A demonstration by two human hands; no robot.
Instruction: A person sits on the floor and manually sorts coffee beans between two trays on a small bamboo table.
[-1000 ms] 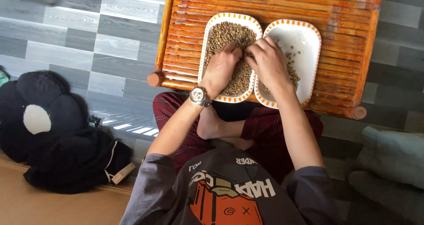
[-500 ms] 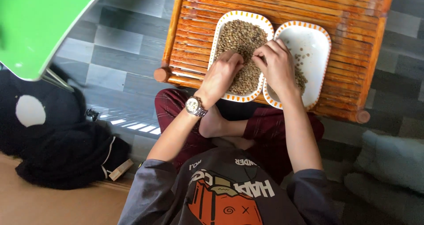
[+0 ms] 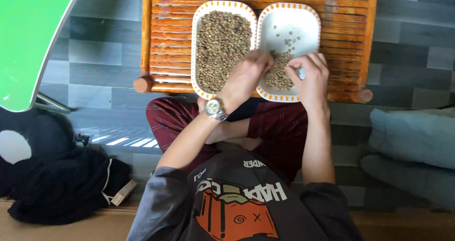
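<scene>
Two white oval trays with orange-dotted rims lie side by side on a low slatted wooden table [image 3: 166,37]. The left tray [image 3: 194,47] is full of greenish-brown beans [image 3: 222,32]. The right tray [image 3: 318,28] holds a small pile of beans [image 3: 278,75] at its near end and a few scattered ones. My left hand [image 3: 244,77], with a wristwatch, reaches across the trays' shared rims, its bunched fingertips on the small pile. My right hand [image 3: 310,77] hovers over the right tray's near corner, thumb and forefinger pinched at the pile's edge.
A green board [image 3: 28,37] juts in at the upper left. A black bag [image 3: 52,184] lies on the grey tiled floor at the left. Grey-blue cushions [image 3: 417,141] sit at the right. My crossed legs in dark red trousers [image 3: 279,127] rest under the table's near edge.
Both hands have shifted from the full left tray toward the small pile in the right tray. The view has swung, bringing the green board into sight.
</scene>
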